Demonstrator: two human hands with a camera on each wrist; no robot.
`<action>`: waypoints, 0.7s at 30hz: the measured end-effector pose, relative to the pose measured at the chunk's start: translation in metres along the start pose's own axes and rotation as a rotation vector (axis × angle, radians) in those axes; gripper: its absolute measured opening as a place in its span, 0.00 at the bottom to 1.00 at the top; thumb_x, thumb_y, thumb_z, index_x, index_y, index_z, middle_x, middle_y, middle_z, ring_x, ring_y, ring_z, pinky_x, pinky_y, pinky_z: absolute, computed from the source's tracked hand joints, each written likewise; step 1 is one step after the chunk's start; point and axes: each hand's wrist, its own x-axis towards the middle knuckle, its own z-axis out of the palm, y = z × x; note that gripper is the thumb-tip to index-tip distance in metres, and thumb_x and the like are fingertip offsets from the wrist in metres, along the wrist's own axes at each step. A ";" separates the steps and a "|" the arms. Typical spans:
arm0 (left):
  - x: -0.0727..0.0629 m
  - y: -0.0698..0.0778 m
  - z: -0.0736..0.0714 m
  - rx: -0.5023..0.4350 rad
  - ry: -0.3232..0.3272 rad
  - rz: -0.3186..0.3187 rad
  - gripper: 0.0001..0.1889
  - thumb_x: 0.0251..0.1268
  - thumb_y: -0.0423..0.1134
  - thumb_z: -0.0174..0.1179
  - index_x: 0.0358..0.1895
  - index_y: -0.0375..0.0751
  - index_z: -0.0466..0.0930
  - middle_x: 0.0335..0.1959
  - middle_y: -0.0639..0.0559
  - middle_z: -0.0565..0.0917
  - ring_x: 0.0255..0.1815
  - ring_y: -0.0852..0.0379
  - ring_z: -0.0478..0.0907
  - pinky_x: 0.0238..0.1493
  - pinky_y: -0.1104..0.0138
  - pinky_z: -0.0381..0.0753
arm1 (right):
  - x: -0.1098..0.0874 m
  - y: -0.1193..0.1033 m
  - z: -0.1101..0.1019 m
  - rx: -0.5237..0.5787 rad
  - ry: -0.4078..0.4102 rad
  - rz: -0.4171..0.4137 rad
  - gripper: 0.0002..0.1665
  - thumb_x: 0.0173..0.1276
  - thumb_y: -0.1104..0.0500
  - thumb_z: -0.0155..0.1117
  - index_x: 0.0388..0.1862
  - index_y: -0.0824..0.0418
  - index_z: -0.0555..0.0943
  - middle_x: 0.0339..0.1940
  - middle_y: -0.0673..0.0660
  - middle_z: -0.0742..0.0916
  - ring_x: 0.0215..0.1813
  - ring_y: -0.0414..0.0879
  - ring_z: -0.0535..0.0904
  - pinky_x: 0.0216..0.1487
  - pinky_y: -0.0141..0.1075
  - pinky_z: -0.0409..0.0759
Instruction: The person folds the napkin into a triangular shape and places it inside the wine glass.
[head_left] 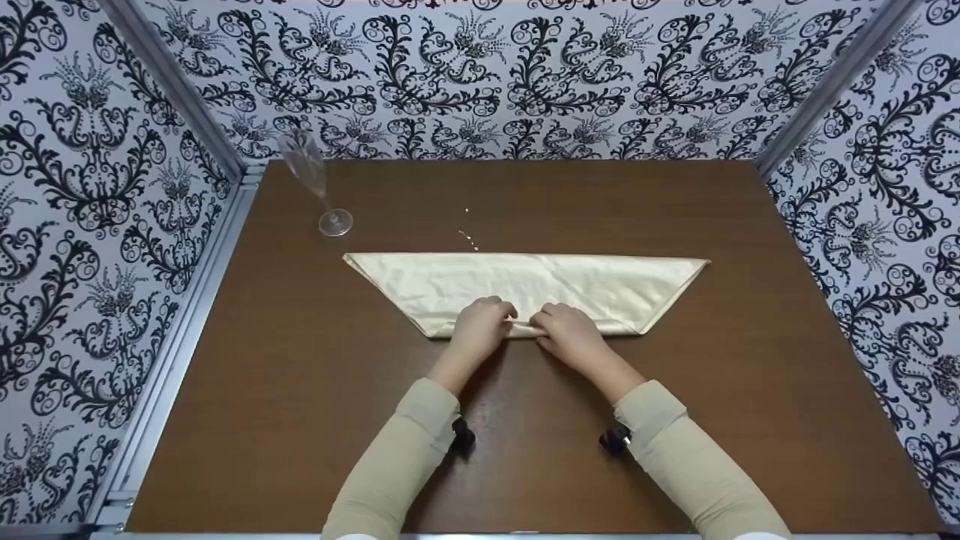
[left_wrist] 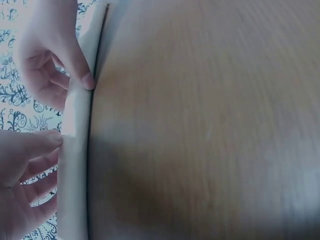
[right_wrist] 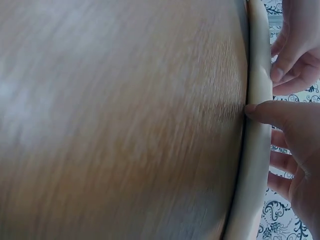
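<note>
A cream satin cloth napkin (head_left: 525, 277), folded into a trapezoid with its long side away from me, lies on the brown table. Its near edge is turned up into a narrow roll, seen close in the left wrist view as a pale roll (left_wrist: 75, 150). My left hand (head_left: 482, 324) holds this edge just left of its middle, the thumb at the roll and the fingers behind it. Close beside it, my right hand (head_left: 571, 334) pinches the same edge, its thumb on the near side in the right wrist view and its fingertips hidden behind the roll.
An upright clear champagne flute (head_left: 335, 222) stands at the table's far left. Small light specks (head_left: 469, 238) lie just beyond the napkin. Patterned panels (head_left: 465, 75) in metal framing enclose the brown table (head_left: 300, 420) at the back and both sides.
</note>
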 end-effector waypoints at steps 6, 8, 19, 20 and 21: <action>-0.006 0.000 0.001 0.041 0.027 0.050 0.05 0.61 0.36 0.65 0.39 0.45 0.87 0.32 0.51 0.84 0.34 0.51 0.82 0.36 0.60 0.80 | 0.004 -0.001 -0.002 0.060 -0.007 0.036 0.08 0.56 0.65 0.71 0.36 0.61 0.84 0.31 0.55 0.82 0.34 0.53 0.79 0.37 0.46 0.78; -0.008 0.000 0.002 0.034 0.006 0.046 0.06 0.63 0.36 0.63 0.39 0.45 0.87 0.32 0.51 0.84 0.34 0.51 0.82 0.36 0.59 0.80 | 0.005 -0.002 -0.005 0.089 -0.024 0.057 0.07 0.58 0.65 0.70 0.36 0.61 0.84 0.31 0.55 0.83 0.35 0.53 0.80 0.39 0.46 0.78; -0.014 0.002 0.001 -0.009 -0.060 0.055 0.13 0.57 0.40 0.70 0.46 0.45 0.84 0.36 0.50 0.83 0.37 0.50 0.82 0.39 0.58 0.80 | 0.003 -0.003 -0.014 0.236 -0.141 0.171 0.07 0.63 0.65 0.65 0.40 0.62 0.85 0.37 0.56 0.87 0.43 0.53 0.82 0.48 0.47 0.78; -0.014 0.002 0.002 -0.018 -0.057 0.052 0.12 0.58 0.40 0.69 0.45 0.44 0.83 0.36 0.50 0.84 0.37 0.49 0.82 0.39 0.59 0.80 | 0.003 -0.003 -0.014 0.246 -0.147 0.177 0.07 0.63 0.65 0.65 0.40 0.63 0.85 0.38 0.56 0.87 0.44 0.53 0.82 0.49 0.48 0.78; -0.015 0.002 0.002 -0.027 -0.053 0.049 0.11 0.60 0.39 0.68 0.45 0.44 0.83 0.36 0.50 0.84 0.37 0.49 0.82 0.39 0.59 0.80 | 0.002 -0.003 -0.015 0.255 -0.150 0.181 0.07 0.63 0.65 0.65 0.40 0.63 0.85 0.38 0.56 0.87 0.44 0.54 0.82 0.49 0.48 0.78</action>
